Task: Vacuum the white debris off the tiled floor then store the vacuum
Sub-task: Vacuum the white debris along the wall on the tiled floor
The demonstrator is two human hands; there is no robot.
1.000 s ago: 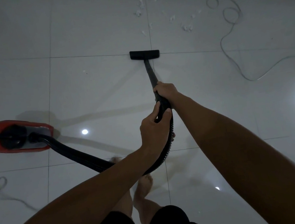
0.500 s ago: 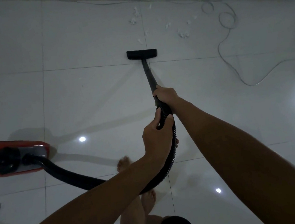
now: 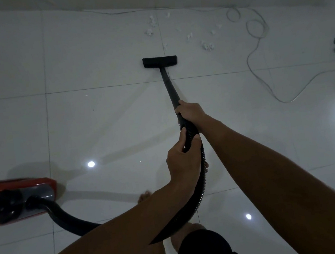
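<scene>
The wand [image 3: 170, 88] is held two-handed, the right hand [image 3: 190, 112] wrapped round it farther out and the left hand [image 3: 182, 163] curled round the ribbed hose [image 3: 198, 178] nearer the body, a grip judged to steer the nozzle [image 3: 160, 61]. The nozzle is laid flat on the floor [image 3: 97, 114], just short of the debris [image 3: 207, 45], which is scattered beyond it and to the right, near the far wall. A cord [image 3: 257, 37] is looped right of the scraps, and snagging is judged a risk. The red vacuum [image 3: 17, 200] is parked at near left, with open tiles left of the nozzle.
</scene>
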